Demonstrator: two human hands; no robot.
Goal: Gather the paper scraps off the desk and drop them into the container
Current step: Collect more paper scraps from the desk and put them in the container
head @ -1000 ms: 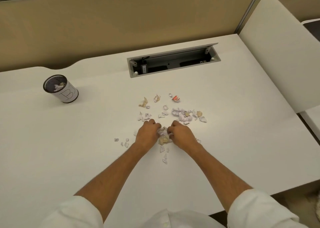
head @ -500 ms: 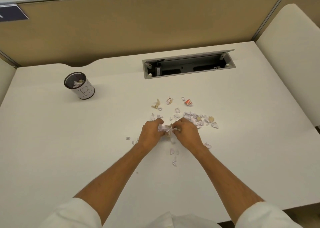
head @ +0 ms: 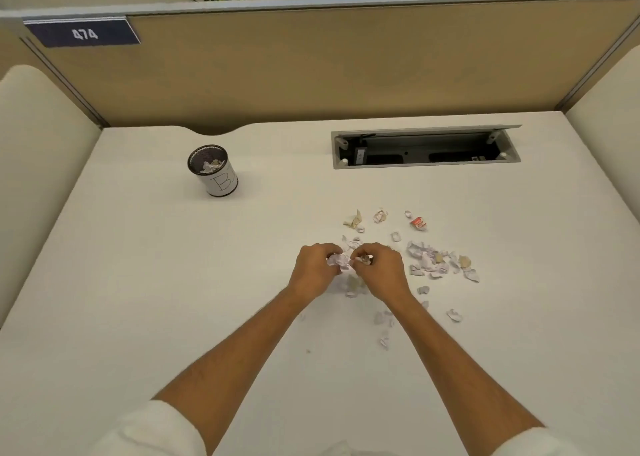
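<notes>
Since loose bits spill easily, we cup left hand [head: 313, 271] and right hand [head: 381, 270] together, clamped on a wad of paper scraps [head: 341, 261] mid-surface; the container [head: 216, 175] waits near the far-left corner, more scraps lying rightward.

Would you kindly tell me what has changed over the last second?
Both hands, left hand and right hand, have lifted a bunch of scraps off the desk, pinched between them. The container and the loose scraps to the right stayed put.
</notes>
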